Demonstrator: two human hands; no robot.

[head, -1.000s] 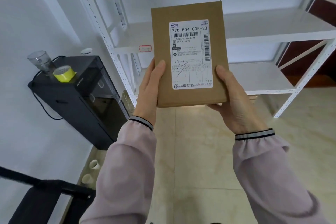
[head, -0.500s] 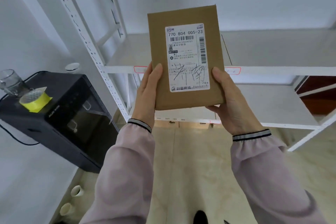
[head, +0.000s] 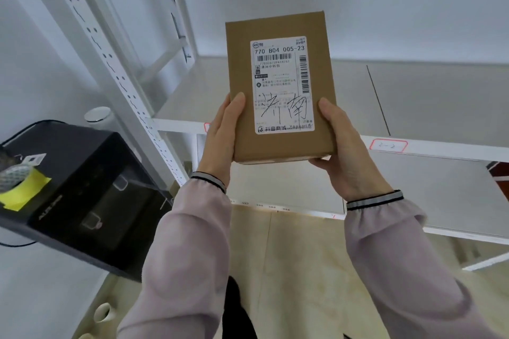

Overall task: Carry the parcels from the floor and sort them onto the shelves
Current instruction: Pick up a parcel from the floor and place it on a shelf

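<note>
A flat brown cardboard parcel (head: 242,85) with a white shipping label is held upright in front of me. My left hand (head: 220,140) grips its lower left edge and my right hand (head: 344,154) cups its lower right corner. Behind it stands a white metal shelf unit (head: 440,150). The parcel hangs just in front of the upper shelf board, whose front rail carries a red-framed tag (head: 388,145). A lower shelf board (head: 413,192) lies beneath.
A black appliance (head: 82,195) stands at the left beside the shelf's perforated post (head: 115,69), with a roll of yellow tape (head: 19,187) on top. Small cups (head: 102,314) sit on the beige tiled floor (head: 303,270) by the wall.
I have moved closer to the shelf unit with the parcel held in both hands; the upper shelf board now fills the view behind the parcel.
</note>
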